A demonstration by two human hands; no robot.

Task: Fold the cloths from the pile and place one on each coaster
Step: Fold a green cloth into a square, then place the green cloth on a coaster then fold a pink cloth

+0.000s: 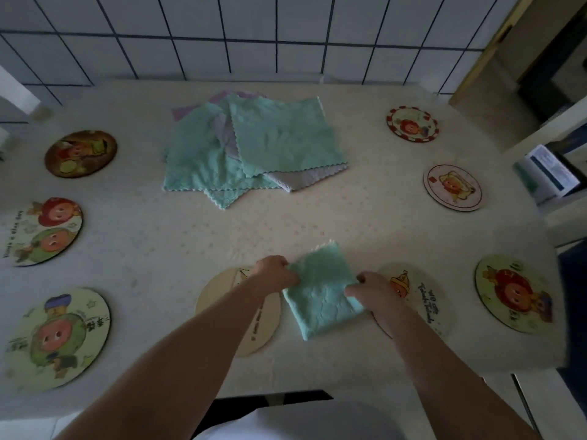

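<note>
A folded mint-green cloth (320, 292) lies near the table's front edge, between two round coasters. My left hand (275, 271) grips its left edge and my right hand (370, 285) grips its right edge. The beige coaster (222, 300) lies partly under my left forearm. The coaster with a small hatted figure (419, 296) lies partly under my right hand. A pile of unfolded mint and grey cloths (251, 147) sits at the back middle of the table.
Several more picture coasters ring the table (152, 249): three down the left side (81, 153) (43, 231) (58, 338) and three down the right (412, 123) (452, 187) (513, 293). A tiled wall stands behind. A white package (546, 174) sits on a shelf at right.
</note>
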